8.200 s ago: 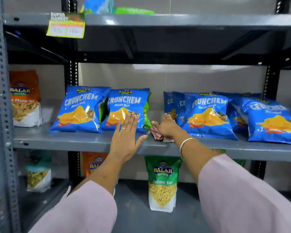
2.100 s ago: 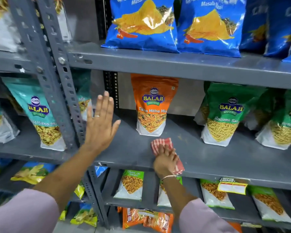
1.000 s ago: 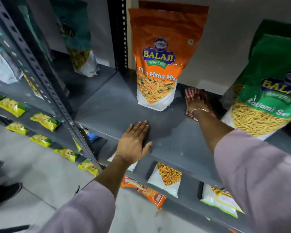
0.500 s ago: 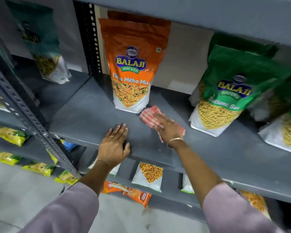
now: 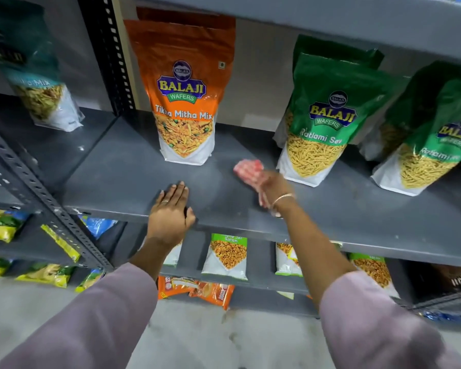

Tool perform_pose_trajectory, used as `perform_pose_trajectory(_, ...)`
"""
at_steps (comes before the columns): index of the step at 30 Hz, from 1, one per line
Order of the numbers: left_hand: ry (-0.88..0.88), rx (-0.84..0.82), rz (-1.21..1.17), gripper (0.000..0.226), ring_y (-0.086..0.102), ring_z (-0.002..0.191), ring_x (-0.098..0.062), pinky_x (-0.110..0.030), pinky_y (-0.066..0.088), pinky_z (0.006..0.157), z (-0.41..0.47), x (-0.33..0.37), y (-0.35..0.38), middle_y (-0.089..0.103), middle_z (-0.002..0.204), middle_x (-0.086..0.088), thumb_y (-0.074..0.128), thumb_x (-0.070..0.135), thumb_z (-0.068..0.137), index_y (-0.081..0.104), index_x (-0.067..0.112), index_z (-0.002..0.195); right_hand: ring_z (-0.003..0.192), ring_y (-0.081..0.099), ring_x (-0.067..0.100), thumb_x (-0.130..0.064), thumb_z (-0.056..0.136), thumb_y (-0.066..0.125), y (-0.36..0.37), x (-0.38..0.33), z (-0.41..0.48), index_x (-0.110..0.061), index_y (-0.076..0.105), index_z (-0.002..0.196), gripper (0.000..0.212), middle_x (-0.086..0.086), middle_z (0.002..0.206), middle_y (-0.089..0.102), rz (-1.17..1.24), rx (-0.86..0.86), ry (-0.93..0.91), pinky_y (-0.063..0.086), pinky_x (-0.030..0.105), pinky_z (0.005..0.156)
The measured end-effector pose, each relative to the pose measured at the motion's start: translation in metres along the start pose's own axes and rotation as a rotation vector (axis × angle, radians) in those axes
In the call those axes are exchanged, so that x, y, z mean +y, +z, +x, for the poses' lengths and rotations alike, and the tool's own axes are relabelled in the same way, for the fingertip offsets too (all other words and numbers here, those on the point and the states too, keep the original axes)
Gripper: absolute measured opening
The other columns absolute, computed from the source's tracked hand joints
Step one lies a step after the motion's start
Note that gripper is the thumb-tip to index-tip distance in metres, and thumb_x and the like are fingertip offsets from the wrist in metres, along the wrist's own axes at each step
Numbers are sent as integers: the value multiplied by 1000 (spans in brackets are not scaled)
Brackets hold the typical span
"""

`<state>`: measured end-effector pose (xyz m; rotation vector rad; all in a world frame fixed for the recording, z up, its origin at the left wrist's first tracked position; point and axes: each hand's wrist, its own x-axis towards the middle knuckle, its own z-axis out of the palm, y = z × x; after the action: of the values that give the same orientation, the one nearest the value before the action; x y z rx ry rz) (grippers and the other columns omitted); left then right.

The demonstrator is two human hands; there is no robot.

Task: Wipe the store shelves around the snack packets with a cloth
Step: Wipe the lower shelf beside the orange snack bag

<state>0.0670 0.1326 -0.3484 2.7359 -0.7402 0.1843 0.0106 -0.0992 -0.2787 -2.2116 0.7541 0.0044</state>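
A grey metal shelf [image 5: 123,179] carries an upright orange Tikha Mitha Mix packet [image 5: 183,91] and a green Ratlami Sev packet [image 5: 325,115]. My right hand [image 5: 273,187] presses a red-and-white checked cloth [image 5: 248,169] onto the shelf between those two packets; both are motion-blurred. My left hand [image 5: 171,214] lies flat at the shelf's front edge, fingers together, holding nothing. A second green packet [image 5: 434,139] stands at the far right.
A perforated upright post [image 5: 107,49] stands behind the orange packet and another [image 5: 37,193] slants at the left. A teal packet [image 5: 37,75] sits on the left bay. Small packets [image 5: 226,257] line the lower shelf. The shelf above [image 5: 330,20] overhangs closely.
My right hand has slid the cloth to the right and slightly back, toward the green packet. My left hand stays flat at the shelf's front edge.
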Motion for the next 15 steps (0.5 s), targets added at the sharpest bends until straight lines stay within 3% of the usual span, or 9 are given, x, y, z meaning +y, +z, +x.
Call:
perform_pose_trajectory(2,1,-2,6,62,54,118,-32,-42,34,104,0,0,0,57,128,-17,27,31,78,59,-1,120,117,61,32,-16,94,45,26,9,-14,-33,57,130,42,8,128,65,-261,25,-82,50,35,93)
perform_pose_trajectory(5,14,-5,41,60,57,114,-33,-46,37,101,1,0,-2,59,125,-18,28,30,78,61,-2,117,125,56,21,-11,92,51,35,16,-45,-37,56,129,46,-7,141,55,-344,-2,-329,44,30,103)
perform_pose_trajectory(8,13,-19,41,64,52,120,-32,-45,34,104,-1,0,-2,56,130,-17,24,33,80,58,-2,122,123,56,20,-7,88,57,10,20,-59,-25,59,129,45,1,138,58,-252,-350,-287,43,30,105)
perform_pose_trajectory(10,9,-5,40,63,54,119,-31,-45,36,103,-1,0,-3,57,128,-17,25,33,81,59,-2,121,105,64,14,-8,81,60,-13,20,-56,-12,62,125,45,10,122,69,-78,-538,-277,50,30,98)
perform_pose_trajectory(12,8,-6,51,60,56,115,-31,-44,38,101,0,0,-3,59,125,-17,27,32,80,61,-2,118,81,67,-9,-5,83,59,-22,14,-51,-5,61,122,39,-1,107,73,122,-446,-287,52,9,78)
perform_pose_trajectory(13,7,-3,57,59,58,114,-32,-43,37,101,0,0,-3,60,124,-17,28,31,80,62,-2,116,82,65,-16,-2,88,57,-15,14,-41,-3,57,127,39,-5,115,66,106,-294,-308,49,4,76)
perform_pose_trajectory(14,8,6,63,59,58,113,-32,-41,34,103,1,0,-2,61,123,-17,29,31,80,62,-2,115,98,65,-13,-3,94,50,-5,17,-28,-7,51,133,40,-5,128,58,-17,-138,-373,48,5,86)
perform_pose_trajectory(15,13,16,62,58,59,112,-33,-39,29,103,1,-1,-1,61,123,-17,30,30,80,63,-3,115,122,57,2,-10,98,39,6,17,-16,-13,44,140,42,-3,143,48,-227,-51,-419,43,15,103)
